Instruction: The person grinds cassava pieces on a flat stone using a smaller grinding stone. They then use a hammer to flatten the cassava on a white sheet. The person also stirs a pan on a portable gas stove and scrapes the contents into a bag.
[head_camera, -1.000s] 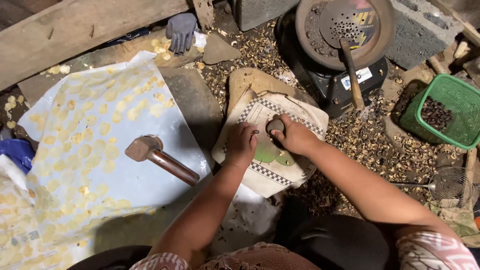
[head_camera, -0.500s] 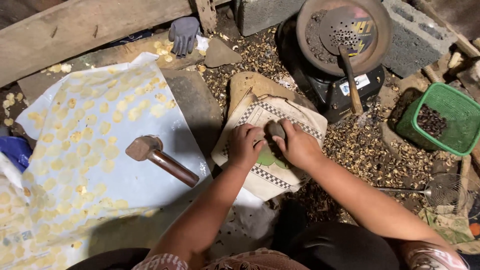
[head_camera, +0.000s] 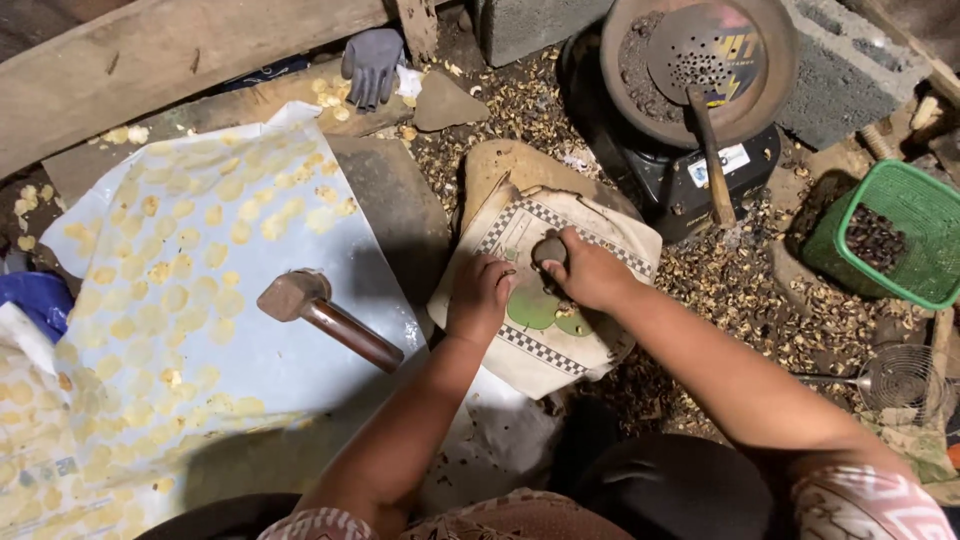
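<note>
Head view: right hand (head_camera: 590, 272) gripped dark stone (head_camera: 549, 250) over checkered cloth (head_camera: 520, 345); left hand (head_camera: 480, 296) curled shut, at 9 o'clock of stone, contents unclear.

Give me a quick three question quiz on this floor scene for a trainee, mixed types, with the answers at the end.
1. True or false: the right hand grips a small dark stone over the checkered cloth.
2. Multiple choice: where does the hammer lie? A) in the green basket B) on the pale sheet with the flat yellow pieces C) in the round pan
3. Fill in: the left hand rests on the ______.

Key
1. True.
2. B, on the pale sheet, apart from both hands.
3. Checkered cloth, just beside the right hand.
</note>
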